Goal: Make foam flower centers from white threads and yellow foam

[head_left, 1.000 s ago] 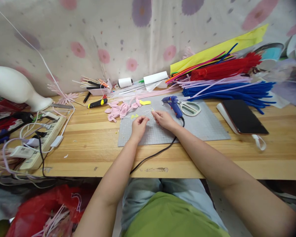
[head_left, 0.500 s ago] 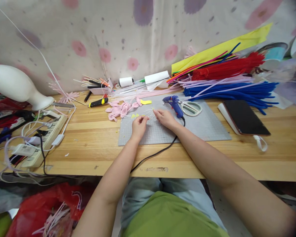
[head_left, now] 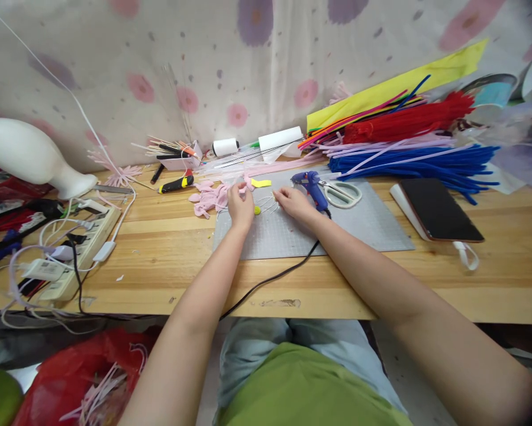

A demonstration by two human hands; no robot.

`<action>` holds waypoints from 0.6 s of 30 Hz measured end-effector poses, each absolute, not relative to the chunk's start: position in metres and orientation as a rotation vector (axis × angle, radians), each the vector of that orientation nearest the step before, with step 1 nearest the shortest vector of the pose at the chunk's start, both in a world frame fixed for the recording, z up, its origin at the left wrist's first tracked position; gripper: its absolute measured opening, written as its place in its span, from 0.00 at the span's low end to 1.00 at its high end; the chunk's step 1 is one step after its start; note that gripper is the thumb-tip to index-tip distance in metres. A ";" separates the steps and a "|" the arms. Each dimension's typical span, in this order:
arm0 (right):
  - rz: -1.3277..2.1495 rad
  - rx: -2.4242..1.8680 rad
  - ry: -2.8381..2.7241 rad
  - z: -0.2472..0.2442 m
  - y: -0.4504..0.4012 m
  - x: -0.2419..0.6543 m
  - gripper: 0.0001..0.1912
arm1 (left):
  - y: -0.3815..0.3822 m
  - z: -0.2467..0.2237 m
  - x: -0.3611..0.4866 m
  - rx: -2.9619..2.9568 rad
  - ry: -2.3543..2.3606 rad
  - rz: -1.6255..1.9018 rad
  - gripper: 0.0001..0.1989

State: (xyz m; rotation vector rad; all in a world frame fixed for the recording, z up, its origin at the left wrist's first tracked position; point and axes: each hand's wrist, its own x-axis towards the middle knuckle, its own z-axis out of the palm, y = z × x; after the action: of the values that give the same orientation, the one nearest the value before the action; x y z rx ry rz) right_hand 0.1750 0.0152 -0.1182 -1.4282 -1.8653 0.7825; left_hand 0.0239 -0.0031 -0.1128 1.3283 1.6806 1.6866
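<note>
My right hand (head_left: 293,203) pinches thin white stems (head_left: 268,206) over the gray cutting mat (head_left: 363,228), toward its far-left corner; my left hand (head_left: 241,207) curls near pink fuzzy pieces (head_left: 209,199), and I cannot tell whether it grasps anything.

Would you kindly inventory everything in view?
table: one, wooden, centre
mat: one, grey, table
glue gun: one, blue, mat
scissors: one, whitish, mat
wires: several, white, mat
pieces: several, pink, mat's left
knife: one, black-yellow, left
spool: one, white, back
fuzzy stems: many, multicoloured, back right
sheet: one, yellow, back right
device: one, black, right
power strip: one, white, left
mannequin head: one, white, left
bag: one, red, below left
left hand: one, bare, above mat
right hand: one, bare, above mat
</note>
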 end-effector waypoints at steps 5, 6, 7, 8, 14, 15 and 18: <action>0.985 -1.425 -1.805 -0.119 0.020 0.173 0.20 | -0.012 -0.117 0.046 1.163 1.343 1.420 0.13; 1.040 -1.407 -1.770 -0.120 0.020 0.172 0.21 | -0.015 -0.119 0.049 1.144 1.304 1.363 0.14; 1.094 -1.385 -1.732 -0.122 0.019 0.172 0.22 | -0.017 -0.120 0.051 1.130 1.279 1.325 0.15; 1.143 -1.359 -1.695 -0.123 0.019 0.172 0.22 | -0.020 -0.121 0.053 1.119 1.265 1.295 0.15; 1.257 -1.210 -1.648 -0.128 0.013 0.176 0.26 | -0.024 -0.127 0.049 1.141 1.229 1.168 0.09; 1.254 -1.201 -1.657 -0.128 0.013 0.177 0.27 | -0.024 -0.127 0.049 1.162 1.217 1.156 0.07; 1.272 -1.210 -1.640 -0.125 0.011 0.178 0.28 | -0.026 -0.127 0.049 1.231 1.205 1.155 0.05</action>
State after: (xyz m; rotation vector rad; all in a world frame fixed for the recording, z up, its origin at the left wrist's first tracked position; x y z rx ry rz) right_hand 0.1781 0.0105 -0.1246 -1.2098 -1.6401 1.2717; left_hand 0.0485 -0.0263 -0.1271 1.2312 1.2052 1.1551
